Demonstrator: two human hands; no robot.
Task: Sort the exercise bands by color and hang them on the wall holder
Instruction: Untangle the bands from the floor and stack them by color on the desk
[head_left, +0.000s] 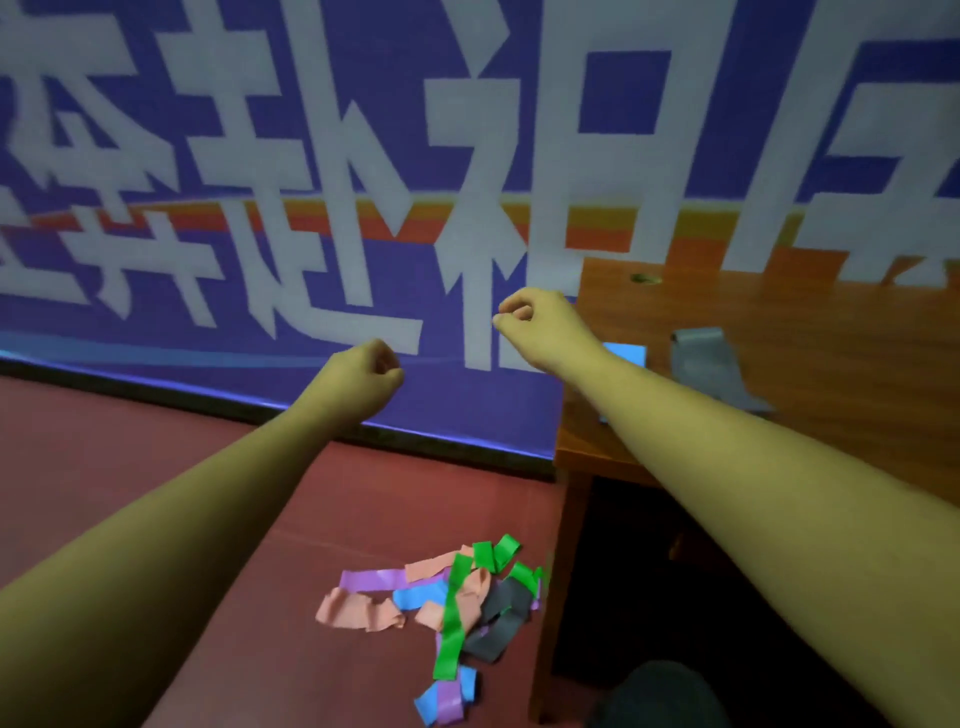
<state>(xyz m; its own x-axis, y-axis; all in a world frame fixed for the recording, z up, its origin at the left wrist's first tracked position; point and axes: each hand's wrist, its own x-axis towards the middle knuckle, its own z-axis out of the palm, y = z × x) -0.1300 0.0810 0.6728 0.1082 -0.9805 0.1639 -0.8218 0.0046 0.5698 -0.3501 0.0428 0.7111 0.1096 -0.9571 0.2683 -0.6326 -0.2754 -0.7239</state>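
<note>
head view, and both hands are up in front of the banner wall (311, 156). left hand (363, 374) sits near centre, fingers curled tight into a fist, gripping nothing. right hand (530, 322) is just at its one o'clock, fingers curled in too, thumb tip against forefinger, nothing between them. down at six o'clock the pile of bands (452, 608) lies tangled on the red floor (156, 441): green, pink, purple, blue, dark grey. over at three o'clock, on the wooden worktop (805, 322), a grey band (711, 364) lies flat, and a blue band (626, 356) lies at its nine o'clock.
</note>
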